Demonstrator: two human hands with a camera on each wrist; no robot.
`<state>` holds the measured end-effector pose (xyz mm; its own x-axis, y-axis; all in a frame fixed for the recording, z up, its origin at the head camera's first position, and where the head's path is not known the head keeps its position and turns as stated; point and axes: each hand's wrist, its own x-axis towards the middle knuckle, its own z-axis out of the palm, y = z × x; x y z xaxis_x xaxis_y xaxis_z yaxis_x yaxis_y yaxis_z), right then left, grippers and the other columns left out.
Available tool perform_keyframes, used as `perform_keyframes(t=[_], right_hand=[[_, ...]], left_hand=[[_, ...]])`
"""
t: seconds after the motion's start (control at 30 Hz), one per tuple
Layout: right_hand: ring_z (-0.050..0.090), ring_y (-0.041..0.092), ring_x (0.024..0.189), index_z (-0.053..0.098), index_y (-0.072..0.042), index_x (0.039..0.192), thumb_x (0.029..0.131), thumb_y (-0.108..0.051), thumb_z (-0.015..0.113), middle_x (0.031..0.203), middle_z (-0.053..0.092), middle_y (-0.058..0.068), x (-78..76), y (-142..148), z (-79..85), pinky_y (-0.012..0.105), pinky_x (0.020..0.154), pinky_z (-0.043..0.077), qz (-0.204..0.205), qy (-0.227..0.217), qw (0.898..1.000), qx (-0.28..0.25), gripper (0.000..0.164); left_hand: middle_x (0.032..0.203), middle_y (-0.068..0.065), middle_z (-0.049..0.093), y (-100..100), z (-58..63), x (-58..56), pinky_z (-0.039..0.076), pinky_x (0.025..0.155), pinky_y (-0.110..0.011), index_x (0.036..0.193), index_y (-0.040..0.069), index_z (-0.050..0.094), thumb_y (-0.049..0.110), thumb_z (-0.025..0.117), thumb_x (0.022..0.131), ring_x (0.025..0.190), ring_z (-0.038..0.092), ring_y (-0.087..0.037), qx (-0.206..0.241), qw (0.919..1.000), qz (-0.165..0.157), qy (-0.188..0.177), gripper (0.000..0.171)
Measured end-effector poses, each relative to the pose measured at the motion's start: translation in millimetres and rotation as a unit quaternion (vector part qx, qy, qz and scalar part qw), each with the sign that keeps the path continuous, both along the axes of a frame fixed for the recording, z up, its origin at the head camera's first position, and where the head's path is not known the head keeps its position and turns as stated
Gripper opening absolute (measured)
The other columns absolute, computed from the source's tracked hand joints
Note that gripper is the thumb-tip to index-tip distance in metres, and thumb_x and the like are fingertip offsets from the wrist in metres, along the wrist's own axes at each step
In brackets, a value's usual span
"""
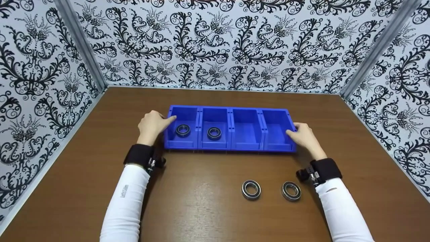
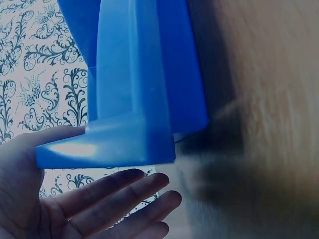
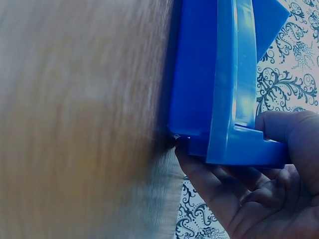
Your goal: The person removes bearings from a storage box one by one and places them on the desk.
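Observation:
A blue storage bin (image 1: 215, 146) with a row of compartments sits on the table, its low fronts facing me. My left hand (image 1: 151, 126) holds its left end, thumb hooked over the side rim. In the left wrist view, that hand's other fingers (image 2: 119, 196) extend along the outside of the wall. At the opposite end, my right hand (image 1: 302, 135) grips the side wall, thumb on the rim and fingers (image 3: 214, 191) bent at the outer lower edge. One ball bearing (image 1: 183, 135) lies in the leftmost compartment. Another bearing (image 1: 214, 138) lies in the compartment beside it.
Two more bearings lie on the brown tabletop (image 1: 195, 205) in front of the bin: one bearing (image 1: 251, 197) right of centre, another bearing (image 1: 291, 198) near my right wrist. Patterned panels (image 1: 218, 43) enclose the table at the back and both sides.

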<state>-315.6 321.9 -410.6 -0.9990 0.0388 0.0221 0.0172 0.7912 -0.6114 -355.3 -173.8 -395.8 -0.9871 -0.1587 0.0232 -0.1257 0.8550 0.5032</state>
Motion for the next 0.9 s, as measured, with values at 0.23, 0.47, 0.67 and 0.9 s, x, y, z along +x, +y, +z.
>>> perform_keyframes(t=[0.23,0.47,0.67,0.9], right_hand=[[0.068,0.041,0.108,0.055,0.014,0.137,0.097,-0.016,0.054,0.128,0.064,0.036,-0.1,0,0.4,0.052,0.097,0.054,0.003,0.008,1.0,0.002,0.05],[0.068,0.043,0.109,0.053,0.014,0.138,0.097,-0.017,0.054,0.129,0.063,0.037,-0.5,0,0.3,0.053,0.098,0.054,0.001,0.002,1.0,0.001,0.051],[0.067,0.044,0.111,0.053,0.014,0.138,0.097,-0.017,0.054,0.129,0.063,0.037,-0.5,0,-0.1,0.053,0.099,0.054,0.0,0.002,1.0,-0.001,0.051],[0.067,0.042,0.109,0.054,0.014,0.137,0.097,-0.017,0.054,0.129,0.063,0.037,-0.7,1,-0.1,0.053,0.098,0.054,0.001,0.006,1.0,0.0,0.051]], left_hand=[[0.127,-0.026,0.07,1,6.4,5.7,0.055,0.089,-0.059,0.111,0.011,0.079,0.064,0.063,0.088,0.115,0.067,-0.048,-0.02,0.9997,-0.006,0.012,0.06],[0.124,-0.025,0.072,4,16.1,11.8,0.055,0.088,-0.059,0.11,0.01,0.079,0.061,0.065,0.089,0.112,0.069,-0.047,-0.037,0.9988,-0.012,0.03,0.057],[0.12,-0.025,0.073,8,25.1,18.6,0.056,0.087,-0.059,0.106,0.009,0.08,0.059,0.066,0.09,0.109,0.07,-0.046,-0.054,0.9973,-0.013,0.047,0.054],[0.113,-0.024,0.075,16,32.8,26.0,0.057,0.082,-0.058,0.1,0.008,0.079,0.058,0.067,0.089,0.103,0.071,-0.045,-0.066,0.9951,-0.015,0.072,0.052]])
